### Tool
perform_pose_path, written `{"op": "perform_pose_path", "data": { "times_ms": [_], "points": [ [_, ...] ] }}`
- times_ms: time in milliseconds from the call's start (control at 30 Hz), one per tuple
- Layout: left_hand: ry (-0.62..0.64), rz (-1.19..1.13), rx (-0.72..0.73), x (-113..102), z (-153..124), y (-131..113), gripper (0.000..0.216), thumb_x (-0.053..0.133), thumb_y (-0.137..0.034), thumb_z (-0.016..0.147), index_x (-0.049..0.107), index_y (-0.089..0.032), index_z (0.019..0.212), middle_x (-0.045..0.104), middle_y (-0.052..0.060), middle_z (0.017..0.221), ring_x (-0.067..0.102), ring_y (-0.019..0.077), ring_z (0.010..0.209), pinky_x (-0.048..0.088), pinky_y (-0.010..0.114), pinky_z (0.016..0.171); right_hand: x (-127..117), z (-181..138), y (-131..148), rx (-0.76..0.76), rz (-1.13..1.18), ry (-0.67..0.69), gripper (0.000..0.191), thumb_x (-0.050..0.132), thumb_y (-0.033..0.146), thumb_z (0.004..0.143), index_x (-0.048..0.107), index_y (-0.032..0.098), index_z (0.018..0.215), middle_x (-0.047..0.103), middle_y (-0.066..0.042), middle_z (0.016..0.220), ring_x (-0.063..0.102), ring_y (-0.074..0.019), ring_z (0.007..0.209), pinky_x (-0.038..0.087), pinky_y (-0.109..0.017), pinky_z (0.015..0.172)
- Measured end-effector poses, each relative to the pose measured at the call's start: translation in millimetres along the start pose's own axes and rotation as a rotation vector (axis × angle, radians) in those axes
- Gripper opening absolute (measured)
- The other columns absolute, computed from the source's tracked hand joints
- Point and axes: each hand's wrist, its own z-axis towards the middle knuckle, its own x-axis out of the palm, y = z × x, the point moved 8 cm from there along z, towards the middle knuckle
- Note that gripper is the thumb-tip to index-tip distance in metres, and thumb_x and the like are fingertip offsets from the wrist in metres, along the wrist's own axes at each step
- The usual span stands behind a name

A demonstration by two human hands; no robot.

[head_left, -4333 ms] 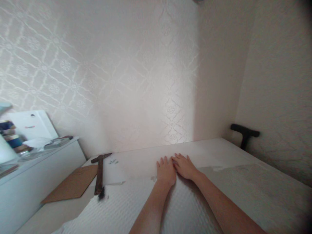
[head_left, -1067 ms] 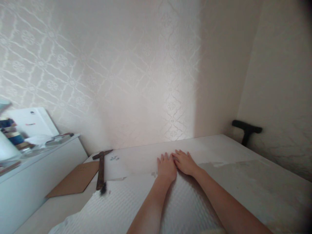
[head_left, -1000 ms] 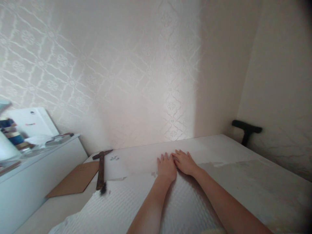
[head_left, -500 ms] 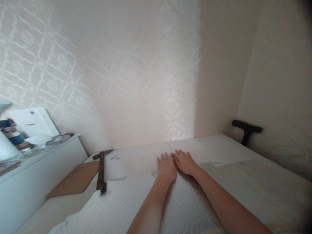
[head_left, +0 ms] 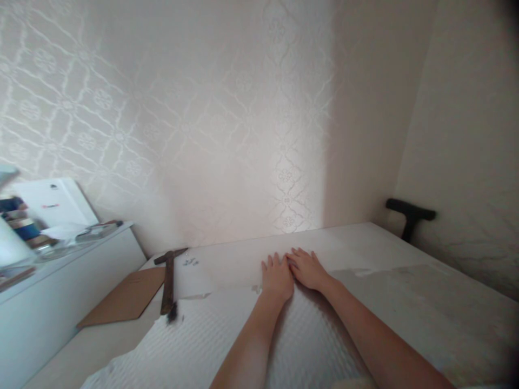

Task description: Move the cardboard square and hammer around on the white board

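Side by side, my left hand (head_left: 277,277) and my right hand (head_left: 308,269) lie flat, palms down, with fingers stretched out and thumbs nearly meeting. They rest near the far edge of a white textured sheet (head_left: 211,335), over a smooth white strip (head_left: 231,265) of the table. Neither hand holds anything. To their left lies a hammer (head_left: 168,281) with a wooden handle and a dark head. Close to its head are several small metal pieces (head_left: 190,262), too small to name. A dark bristly tuft (head_left: 172,312) sits by the handle's end.
A flat brown board (head_left: 125,297) lies left of the hammer. Beyond it a white cabinet (head_left: 73,292) carries clutter and a white box (head_left: 54,202). A patterned wall (head_left: 227,135) stands behind the table; a black T-shaped handle (head_left: 410,213) rises at the right.
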Motion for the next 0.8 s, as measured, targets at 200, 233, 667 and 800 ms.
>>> {"op": "perform_pose_path", "data": {
  "times_ms": [200,233,667,800],
  "points": [
    [-0.007,-0.001,0.005,-0.3,0.1,-0.6,0.047,0.025,-0.024,0.090,0.035,-0.017,0.135,0.033,0.014,0.141,0.030,0.0310,0.128,0.025,0.050,0.103,-0.9,-0.4,0.5,-0.001,0.005,-0.005,0.046,0.032,0.026,0.088,0.041,0.017,0.132,0.031,-0.012,0.142,0.023,-0.0272,0.130,0.015,-0.055,0.102],
    [-0.006,-0.002,0.005,-0.2,0.1,-0.6,0.047,0.025,-0.025,0.090,0.035,-0.017,0.135,0.033,0.014,0.141,0.030,0.0310,0.128,0.025,0.050,0.103,-0.9,-0.3,0.4,-0.001,0.005,-0.005,0.046,0.032,0.027,0.088,0.041,0.017,0.132,0.031,-0.012,0.142,0.023,-0.0273,0.130,0.015,-0.055,0.102],
    [0.008,-0.008,-0.001,-0.4,-0.1,-0.7,0.047,0.024,-0.025,0.090,0.035,-0.016,0.135,0.032,0.014,0.141,0.029,0.0309,0.129,0.025,0.049,0.103,0.2,0.1,0.1,0.003,-0.004,0.010,0.047,0.030,0.027,0.088,0.040,0.017,0.133,0.031,-0.012,0.142,0.023,-0.0277,0.130,0.015,-0.055,0.102],
    [0.003,-0.005,0.000,0.2,-0.2,-0.6,0.047,0.024,-0.024,0.090,0.034,-0.017,0.135,0.032,0.014,0.141,0.030,0.0309,0.128,0.025,0.050,0.103,1.1,0.4,-0.4,0.003,-0.004,0.009,0.047,0.031,0.028,0.088,0.039,0.017,0.133,0.030,-0.012,0.142,0.022,-0.0281,0.130,0.014,-0.055,0.102]
  ]
}}
